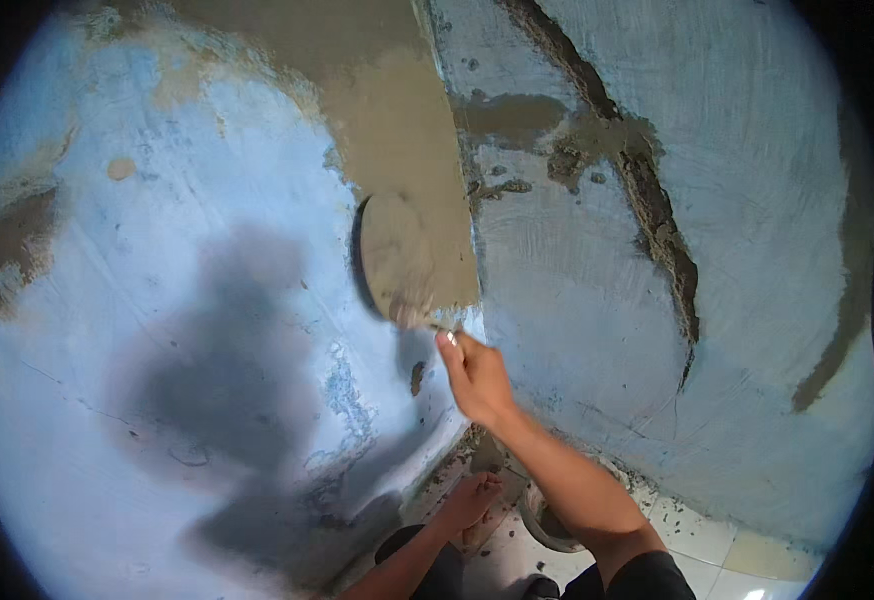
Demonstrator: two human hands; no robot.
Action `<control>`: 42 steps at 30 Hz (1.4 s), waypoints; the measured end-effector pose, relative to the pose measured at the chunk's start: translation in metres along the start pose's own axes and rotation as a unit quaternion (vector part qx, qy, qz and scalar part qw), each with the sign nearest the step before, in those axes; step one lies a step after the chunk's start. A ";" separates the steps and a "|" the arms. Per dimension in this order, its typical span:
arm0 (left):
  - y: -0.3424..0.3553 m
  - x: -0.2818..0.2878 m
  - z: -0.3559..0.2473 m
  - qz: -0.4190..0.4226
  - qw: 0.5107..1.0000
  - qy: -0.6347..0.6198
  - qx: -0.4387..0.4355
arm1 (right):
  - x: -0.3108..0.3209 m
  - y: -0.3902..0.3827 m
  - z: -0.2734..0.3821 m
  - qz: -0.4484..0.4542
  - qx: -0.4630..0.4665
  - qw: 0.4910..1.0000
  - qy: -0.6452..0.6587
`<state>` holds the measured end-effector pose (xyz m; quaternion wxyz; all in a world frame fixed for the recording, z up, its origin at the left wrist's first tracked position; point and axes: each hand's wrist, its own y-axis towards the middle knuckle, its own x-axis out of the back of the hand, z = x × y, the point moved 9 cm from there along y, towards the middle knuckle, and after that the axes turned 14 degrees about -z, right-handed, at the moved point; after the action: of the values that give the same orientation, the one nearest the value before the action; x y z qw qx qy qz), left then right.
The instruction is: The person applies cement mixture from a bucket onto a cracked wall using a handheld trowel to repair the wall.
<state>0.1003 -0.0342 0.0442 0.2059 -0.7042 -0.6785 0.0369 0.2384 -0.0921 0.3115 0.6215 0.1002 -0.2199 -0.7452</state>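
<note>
My right hand (475,375) grips the short handle of a round-bladed plastering trowel (397,255), its flat face coated with grey-brown mortar. The blade is against or just off the left wall, beside a band of smooth wet plaster (397,120) that runs down the corner; the exact contact cannot be told. Lower down, my left hand (475,498) is held near my knee with its fingers curled closed. Whatever they hold, if anything, is hidden. Close to my right forearm stands a bucket (542,528), partly covered by that arm.
A rough groove (652,200) cuts diagonally down the blue right wall (577,300), with mortar smears around its upper part. Dark shadows fall on the pale blue left wall (107,300). Below, crumbs of mortar lie on the tiled floor (697,530).
</note>
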 end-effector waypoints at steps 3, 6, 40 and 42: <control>-0.009 -0.013 -0.006 0.045 0.996 -0.058 0.050 | 0.020 0.057 0.017 -0.094 0.038 0.994 0.030; -0.016 -0.010 -0.015 0.044 0.996 -0.045 0.060 | 0.027 0.124 0.048 -0.105 0.040 0.993 0.042; -0.004 -0.013 -0.006 0.054 0.996 -0.036 0.065 | 0.035 0.139 0.028 -0.067 0.056 0.995 0.052; -0.005 -0.012 -0.006 0.061 0.996 -0.027 0.057 | 0.036 0.160 0.024 -0.048 0.004 0.997 0.053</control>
<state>0.0964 -0.0472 0.0491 0.2247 -0.7297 -0.6367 0.1076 0.3616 -0.1434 0.4097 0.5953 0.1529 -0.1841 -0.7670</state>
